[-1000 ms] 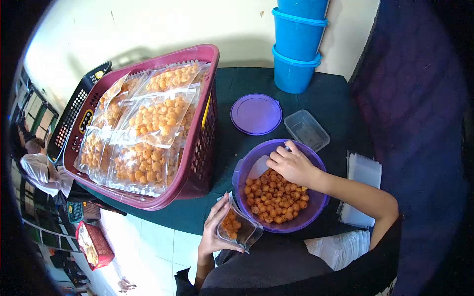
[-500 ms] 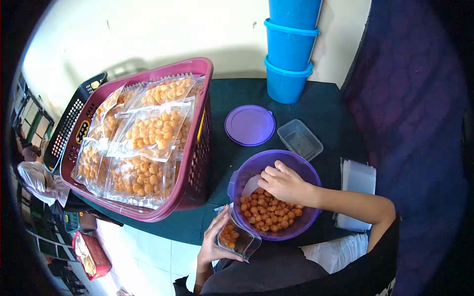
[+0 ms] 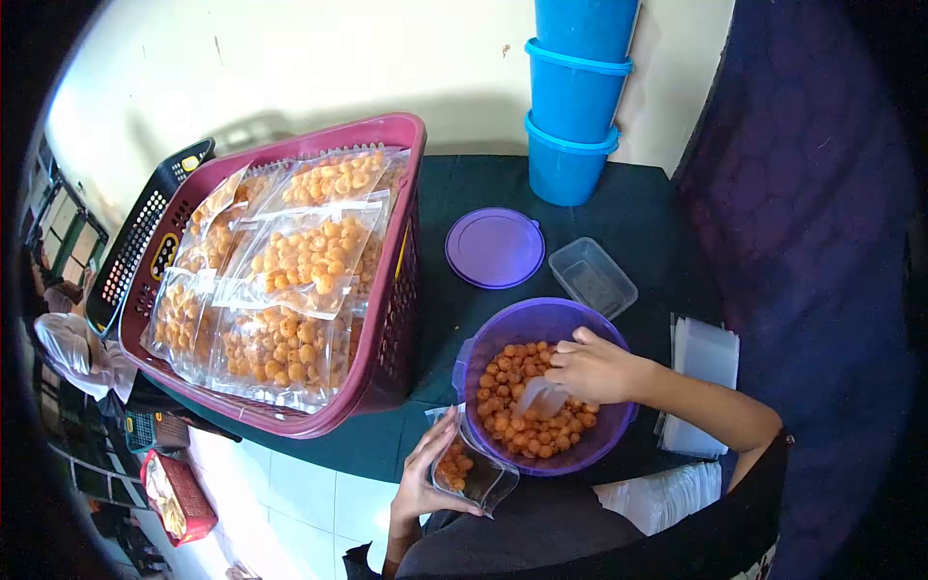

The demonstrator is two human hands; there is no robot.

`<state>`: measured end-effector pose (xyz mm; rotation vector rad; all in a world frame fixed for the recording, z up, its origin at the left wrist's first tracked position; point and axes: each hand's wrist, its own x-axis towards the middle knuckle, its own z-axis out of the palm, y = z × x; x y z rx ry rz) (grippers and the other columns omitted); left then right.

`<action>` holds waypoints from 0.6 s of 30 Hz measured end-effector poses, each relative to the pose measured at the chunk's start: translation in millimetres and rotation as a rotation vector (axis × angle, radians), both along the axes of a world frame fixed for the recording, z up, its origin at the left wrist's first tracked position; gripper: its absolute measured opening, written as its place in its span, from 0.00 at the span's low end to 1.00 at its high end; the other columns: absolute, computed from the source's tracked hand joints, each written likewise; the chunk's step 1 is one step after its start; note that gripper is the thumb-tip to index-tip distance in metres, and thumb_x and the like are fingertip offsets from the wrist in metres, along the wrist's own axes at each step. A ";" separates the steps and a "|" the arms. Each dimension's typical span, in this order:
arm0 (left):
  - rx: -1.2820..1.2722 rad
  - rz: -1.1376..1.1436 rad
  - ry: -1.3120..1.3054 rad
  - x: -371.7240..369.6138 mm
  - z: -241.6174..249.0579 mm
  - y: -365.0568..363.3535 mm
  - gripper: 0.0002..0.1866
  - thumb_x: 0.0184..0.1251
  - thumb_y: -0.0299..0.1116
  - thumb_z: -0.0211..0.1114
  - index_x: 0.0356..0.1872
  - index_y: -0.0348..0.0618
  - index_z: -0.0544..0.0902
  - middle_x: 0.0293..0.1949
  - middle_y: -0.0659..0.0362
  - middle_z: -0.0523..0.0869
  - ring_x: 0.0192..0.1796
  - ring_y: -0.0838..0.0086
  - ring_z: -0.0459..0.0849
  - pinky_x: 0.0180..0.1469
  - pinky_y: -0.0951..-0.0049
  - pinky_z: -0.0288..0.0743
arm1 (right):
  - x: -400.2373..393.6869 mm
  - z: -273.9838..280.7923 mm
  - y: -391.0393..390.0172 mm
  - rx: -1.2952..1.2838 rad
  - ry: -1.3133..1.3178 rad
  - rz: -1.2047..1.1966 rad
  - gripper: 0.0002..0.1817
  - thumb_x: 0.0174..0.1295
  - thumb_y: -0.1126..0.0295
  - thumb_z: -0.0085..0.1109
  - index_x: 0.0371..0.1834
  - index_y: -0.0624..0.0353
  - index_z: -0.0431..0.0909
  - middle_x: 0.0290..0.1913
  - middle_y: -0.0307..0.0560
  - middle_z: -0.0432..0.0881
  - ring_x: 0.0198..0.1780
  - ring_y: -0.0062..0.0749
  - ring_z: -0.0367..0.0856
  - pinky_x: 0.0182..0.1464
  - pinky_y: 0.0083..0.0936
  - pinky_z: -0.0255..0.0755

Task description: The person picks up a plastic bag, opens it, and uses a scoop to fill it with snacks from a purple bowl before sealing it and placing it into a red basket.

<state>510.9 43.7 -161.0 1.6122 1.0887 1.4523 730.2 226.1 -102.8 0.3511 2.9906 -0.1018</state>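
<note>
A purple bowl [image 3: 619, 435] holds many round orange-brown snacks [image 3: 517, 396]. My right hand [image 3: 594, 367] is closed on a translucent scoop [image 3: 543, 398], whose end is down among the snacks. Beside the bowl's lower left, my left hand [image 3: 425, 474] holds a clear plastic bag [image 3: 495, 483] with its mouth spread open. Some snacks [image 3: 454, 466] lie inside that bag.
A maroon basket [image 3: 387, 319] of filled bags stands left, a black basket [image 3: 145, 227] behind it. Beyond the bowl are a purple lid [image 3: 495, 248], a clear container [image 3: 593, 277] and blue buckets [image 3: 570, 159]. Flat bags [image 3: 701, 377] lie right. A person [image 3: 82, 353] is far left.
My right hand has moved slightly right and down, and the scoop has gone from the bowl's left side into the snacks. My left hand still holds the bag.
</note>
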 end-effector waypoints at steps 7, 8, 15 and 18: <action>-0.014 0.021 0.038 0.8 0.1 -0.7 0.57 0.10 0.44 0.79 0.57 0.46 0.64 0.58 0.46 0.63 0.62 0.54 0.59 0.62 0.52 0.47 | 12.3 2.6 -24.2 0.182 -0.139 -0.155 0.08 0.46 0.68 0.52 0.31 0.51 0.75 0.30 0.38 0.74 0.40 0.27 0.69 0.39 0.28 0.54; -0.007 0.019 0.030 0.9 -1.5 -0.8 0.57 0.10 0.44 0.79 0.57 0.45 0.64 0.58 0.46 0.63 0.62 0.54 0.59 0.62 0.52 0.46 | 12.8 2.8 -25.4 0.186 -0.206 -0.149 0.09 0.46 0.67 0.51 0.32 0.51 0.75 0.30 0.39 0.75 0.39 0.28 0.69 0.39 0.28 0.54; -0.002 0.007 0.005 3.0 -0.1 0.2 0.57 0.10 0.44 0.79 0.57 0.44 0.64 0.58 0.46 0.63 0.62 0.54 0.59 0.63 0.52 0.46 | 4.8 16.3 -8.3 -0.261 -0.414 -0.238 0.10 0.51 0.65 0.47 0.32 0.56 0.73 0.31 0.44 0.76 0.42 0.35 0.70 0.40 0.34 0.54; -0.023 -0.001 0.009 2.8 3.0 0.4 0.56 0.10 0.44 0.79 0.56 0.44 0.65 0.58 0.45 0.63 0.62 0.54 0.59 0.62 0.53 0.47 | 0.6 13.3 -12.3 -0.288 -0.376 -0.248 0.10 0.53 0.65 0.45 0.31 0.57 0.73 0.32 0.47 0.76 0.43 0.38 0.70 0.41 0.36 0.54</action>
